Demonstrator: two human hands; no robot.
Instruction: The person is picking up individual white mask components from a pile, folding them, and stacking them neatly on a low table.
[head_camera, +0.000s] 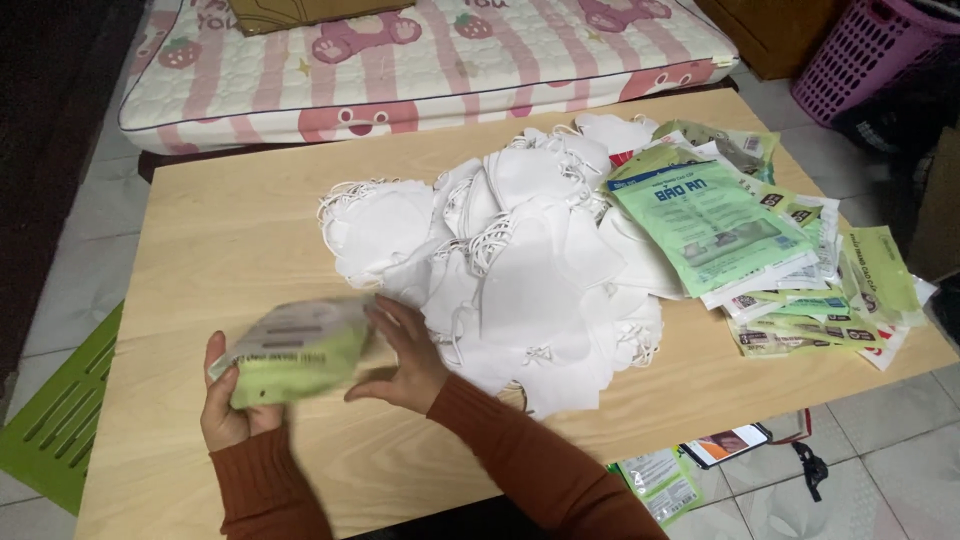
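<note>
Hands meet over the near left part of the wooden table (220, 250): the left hand (228, 405) grips a blurred green and white packet (295, 352) from below, and the right hand (405, 355) clasps its right edge. Just right of it lies a heap of white face masks (510, 260), with a spread of green packets (740, 240) beyond. A pink-striped mattress (400, 70) borders the table's far edge.
</note>
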